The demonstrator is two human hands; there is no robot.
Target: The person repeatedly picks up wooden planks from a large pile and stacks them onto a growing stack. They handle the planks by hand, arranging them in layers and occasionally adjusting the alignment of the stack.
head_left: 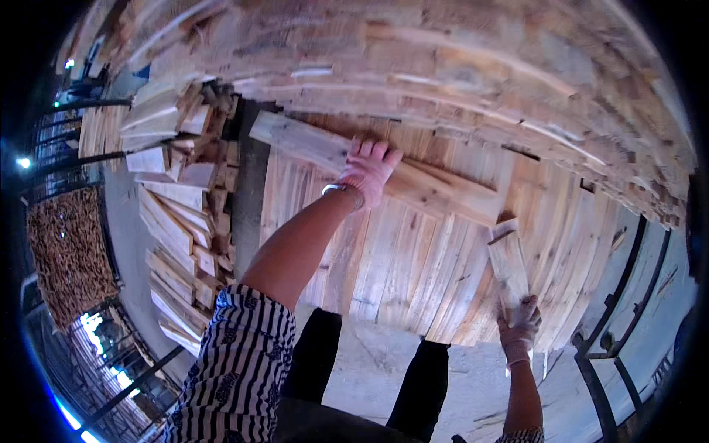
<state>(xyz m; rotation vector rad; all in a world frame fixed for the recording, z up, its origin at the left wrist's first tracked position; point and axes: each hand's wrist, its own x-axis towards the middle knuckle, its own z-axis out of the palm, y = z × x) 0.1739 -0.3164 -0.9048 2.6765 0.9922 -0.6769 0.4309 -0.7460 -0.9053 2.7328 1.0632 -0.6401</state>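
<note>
My left hand (pixel 369 170) reaches forward, its fingers curled over a long wooden board (pixel 299 140). This board lies slantwise across a layer of boards (pixel 399 266) laid side by side. Another plank (pixel 454 183) lies along its far edge, to the right of the hand. At the near right, my right hand (pixel 520 331) is closed around the near end of a shorter board (pixel 508 267), which points away from me. The far end of that board shows a raised edge, close to the right end of the long board. Both hands seem to wear thin light gloves.
A tall stack of planks (pixel 473 81) rises behind the board layer. On the left stands an uneven pile of boards (pixel 173 214) with ends jutting out. Black metal rails (pixel 631 273) run along the right. A bundle of wood (pixel 74 255) stands farther left.
</note>
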